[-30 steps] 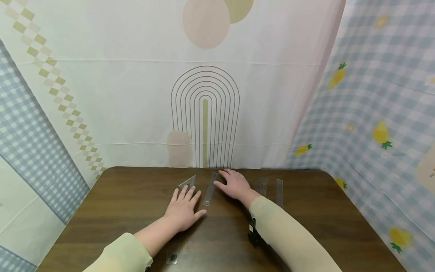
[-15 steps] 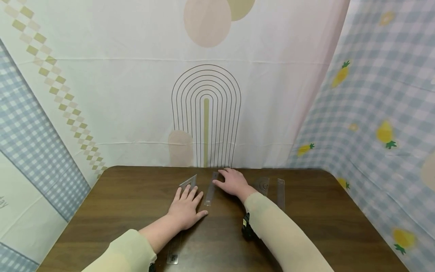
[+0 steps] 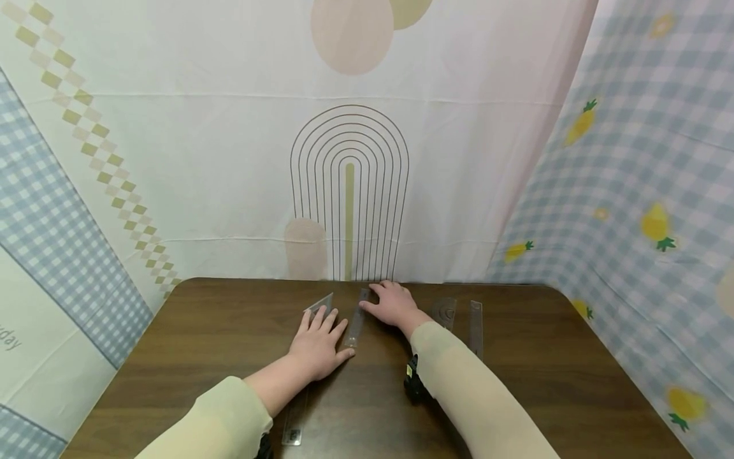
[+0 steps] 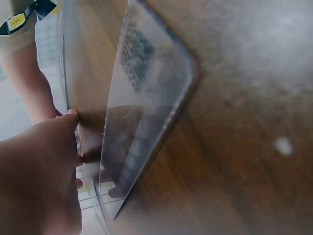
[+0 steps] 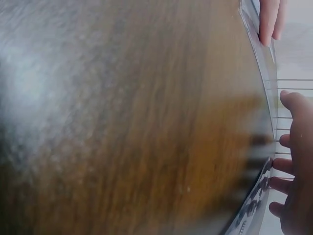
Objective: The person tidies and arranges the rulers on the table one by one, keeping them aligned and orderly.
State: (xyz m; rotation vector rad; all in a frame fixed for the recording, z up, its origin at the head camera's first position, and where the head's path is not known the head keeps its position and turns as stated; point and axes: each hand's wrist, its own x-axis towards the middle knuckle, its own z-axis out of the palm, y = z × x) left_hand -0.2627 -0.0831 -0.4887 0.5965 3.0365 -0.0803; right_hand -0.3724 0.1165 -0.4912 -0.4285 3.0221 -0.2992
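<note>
The left hand (image 3: 317, 352) lay palm-down over the desk (image 3: 550, 382), its fingers released: straight and fanned apart. Their tips overlapped the near part of a clear set square (image 3: 319, 301), whose pointed far corner stood out beyond them. The right hand (image 3: 392, 305) had its fingers released too, loosely stretched and separate, with the thumb reaching over the right edge of a clear ruler (image 3: 354, 328); whether the thumb pressed on it, I could not tell. That ruler lay between the two sets of fingers, slanting, its far end just left of the right fingertips.

To the right of the right fingers, near the sleeved forearm, was a transparent template (image 3: 443, 311) with curved markings, and farther right a clear strip (image 3: 476, 325). Well nearer the body than the left fingers, a labelled strip (image 3: 292, 436) ran partly beneath the left forearm.

Beyond the right fingertips hung a pale cloth (image 3: 229, 178) printed with arches.
</note>
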